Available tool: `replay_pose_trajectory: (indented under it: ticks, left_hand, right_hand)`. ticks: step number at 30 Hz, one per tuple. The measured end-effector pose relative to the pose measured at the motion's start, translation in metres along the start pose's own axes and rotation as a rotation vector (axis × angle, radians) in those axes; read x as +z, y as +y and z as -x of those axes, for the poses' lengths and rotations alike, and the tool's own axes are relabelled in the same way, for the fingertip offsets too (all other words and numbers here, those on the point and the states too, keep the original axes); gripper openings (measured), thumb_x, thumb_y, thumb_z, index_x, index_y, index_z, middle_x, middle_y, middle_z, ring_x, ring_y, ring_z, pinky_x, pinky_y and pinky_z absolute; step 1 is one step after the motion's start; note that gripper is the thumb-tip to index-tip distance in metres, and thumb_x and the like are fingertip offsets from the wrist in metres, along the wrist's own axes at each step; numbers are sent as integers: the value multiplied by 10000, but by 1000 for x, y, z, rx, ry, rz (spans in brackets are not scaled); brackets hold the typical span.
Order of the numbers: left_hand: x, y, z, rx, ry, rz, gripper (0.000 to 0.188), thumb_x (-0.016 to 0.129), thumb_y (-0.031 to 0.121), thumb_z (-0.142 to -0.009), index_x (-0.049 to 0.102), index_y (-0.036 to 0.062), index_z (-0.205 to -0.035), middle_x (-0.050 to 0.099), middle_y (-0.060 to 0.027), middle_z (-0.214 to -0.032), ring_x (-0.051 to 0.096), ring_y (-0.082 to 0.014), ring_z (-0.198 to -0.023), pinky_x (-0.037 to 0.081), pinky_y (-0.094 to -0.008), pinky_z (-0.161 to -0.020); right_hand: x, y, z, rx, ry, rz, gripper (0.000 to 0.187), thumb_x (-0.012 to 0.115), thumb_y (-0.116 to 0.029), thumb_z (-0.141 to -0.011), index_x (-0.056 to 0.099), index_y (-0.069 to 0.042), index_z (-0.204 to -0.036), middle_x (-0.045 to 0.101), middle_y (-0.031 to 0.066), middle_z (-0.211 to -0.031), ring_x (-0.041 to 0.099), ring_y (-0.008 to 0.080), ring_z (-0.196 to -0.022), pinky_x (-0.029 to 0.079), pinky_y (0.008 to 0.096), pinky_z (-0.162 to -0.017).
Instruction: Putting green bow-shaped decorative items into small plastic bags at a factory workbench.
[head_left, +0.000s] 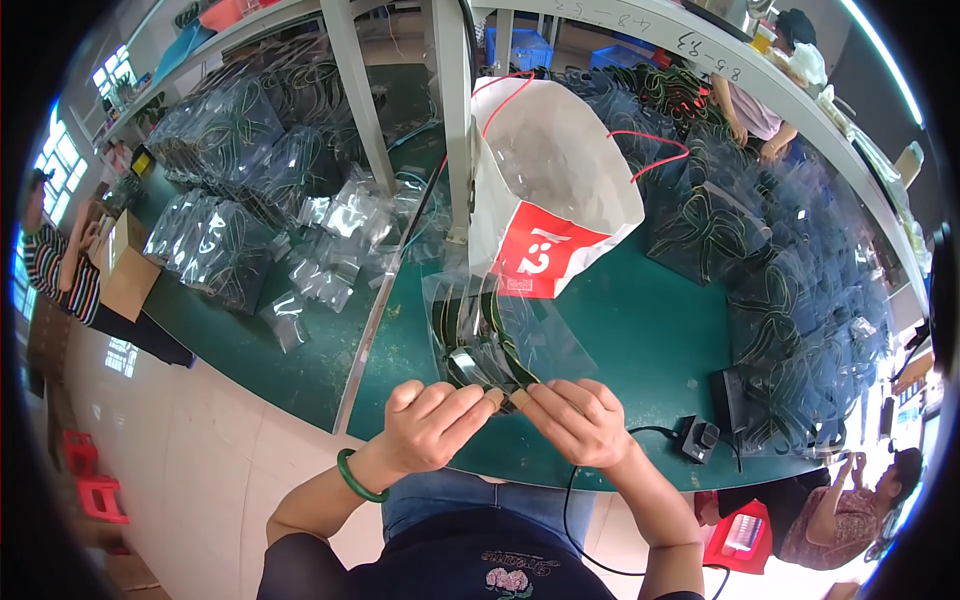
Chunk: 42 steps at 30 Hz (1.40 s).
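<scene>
At the near edge of the green table, my left hand and my right hand are closed side by side. Between them they pinch the near end of a clear plastic bag. Dark curved straps with yellowish edges lie inside or under its film; I cannot tell which. Tan bands wrap a finger on each hand, and a green bangle circles my left wrist. The fingertips partly hide the pinched end.
Beyond the bag stands a white and red paper bag with red handles. Bagged straps pile up at right and left, near loose small clear packets. Metal posts rise behind. A small black camera sits at right. Other people work around.
</scene>
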<state>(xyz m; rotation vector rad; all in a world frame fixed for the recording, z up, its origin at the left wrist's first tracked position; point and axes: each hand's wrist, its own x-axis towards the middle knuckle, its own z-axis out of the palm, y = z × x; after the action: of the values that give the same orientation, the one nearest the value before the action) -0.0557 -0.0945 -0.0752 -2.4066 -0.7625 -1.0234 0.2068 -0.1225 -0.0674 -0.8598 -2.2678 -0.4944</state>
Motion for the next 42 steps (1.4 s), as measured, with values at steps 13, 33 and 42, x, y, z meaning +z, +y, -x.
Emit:
replay_pose_trajectory:
  ticks: [13, 33, 42]
  left_hand:
    - [0, -8, 3, 66, -19, -10, 399, 908, 401, -811, 826, 183, -1134, 635, 122, -975, 539, -96, -889, 323, -328, -797]
    - [3, 36, 35, -353, 121, 185, 988, 852, 427, -935, 299, 64, -1669, 264, -268, -1685, 474, -424, -1411, 476, -521, -1099]
    - [11, 2, 24, -958, 258, 876, 364, 522, 98, -1139, 581, -21, -1479, 591, -163, -1495, 580, -270, -1389, 495, -393, -1137]
  right_hand:
    - [20, 28, -4, -50, -37, -200, 247, 850, -260, -879, 836, -153, -1101, 761, -6, -1365, 637, 214, -1347, 485, 374, -1071]
    - [7, -12, 20, 114, 255, -31, 738, 826, -484, -915, 630, -133, -1534, 498, 206, -1654, 412, 419, -1569, 272, 545, -1313]
    - [17, -73, 17, 358, -96, -904, 886, 786, -401, -975, 387, 56, -1620, 322, 343, -1697, 326, 481, -1592, 334, 526, -1271]
